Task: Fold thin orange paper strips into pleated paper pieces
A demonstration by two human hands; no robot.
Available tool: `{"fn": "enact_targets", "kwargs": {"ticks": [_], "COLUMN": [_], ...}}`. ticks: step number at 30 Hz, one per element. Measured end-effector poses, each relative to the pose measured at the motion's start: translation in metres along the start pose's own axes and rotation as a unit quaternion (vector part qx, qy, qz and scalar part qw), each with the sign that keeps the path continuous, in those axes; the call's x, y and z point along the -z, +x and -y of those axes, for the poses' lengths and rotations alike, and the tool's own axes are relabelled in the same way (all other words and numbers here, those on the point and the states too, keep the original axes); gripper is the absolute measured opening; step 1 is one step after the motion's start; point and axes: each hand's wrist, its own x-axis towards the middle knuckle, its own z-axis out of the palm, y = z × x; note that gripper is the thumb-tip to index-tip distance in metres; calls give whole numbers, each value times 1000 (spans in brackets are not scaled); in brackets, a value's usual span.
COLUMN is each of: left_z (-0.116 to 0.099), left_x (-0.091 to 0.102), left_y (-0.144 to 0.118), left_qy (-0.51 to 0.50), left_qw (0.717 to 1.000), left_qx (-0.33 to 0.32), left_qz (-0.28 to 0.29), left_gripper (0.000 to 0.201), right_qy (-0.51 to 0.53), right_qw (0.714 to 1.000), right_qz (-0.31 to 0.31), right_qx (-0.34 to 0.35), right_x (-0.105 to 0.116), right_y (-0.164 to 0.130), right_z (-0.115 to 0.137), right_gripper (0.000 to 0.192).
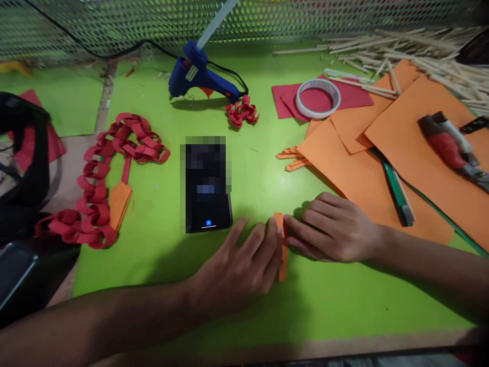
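Observation:
An orange paper strip stands lengthwise on the green tabletop between my two hands. My left hand has its fingertips closed on the strip's left side, the index finger near the upper end. From the right, my right hand pinches the same strip's upper part with thumb and fingertips. Part of the strip is hidden under my left fingers. Just beyond my left hand lies a phone with a dark screen. Orange paper sheets spread out beyond my right hand, with small folded orange strips poking out at their edge.
A blue glue gun rests at the back beside a small red paper cluster. Red paper chain lies left. Tape roll, cutter, pliers and wooden sticks are at right.

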Motion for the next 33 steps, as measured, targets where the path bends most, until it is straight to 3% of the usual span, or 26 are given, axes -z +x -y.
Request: {"fn": "enact_targets", "kwargs": {"ticks": [20, 28, 33], "left_z": [-2, -15, -15], "left_x": [-2, 11, 8], "left_y": [1, -6, -5], "left_qy": [0, 102, 100], "left_qw": [1000, 993, 990], "left_qx": [19, 48, 94], "left_qz": [-5, 19, 24], "left_gripper": [45, 51, 60], "right_qy": [0, 2, 2], "right_qw": [1000, 1000, 1000], "right_qz": [1, 1, -1], "right_qx": [-3, -1, 2], "right_x": [0, 0, 1], "right_y": [0, -1, 0], "right_z": [0, 0, 0], "right_gripper": [24, 24, 23]}}
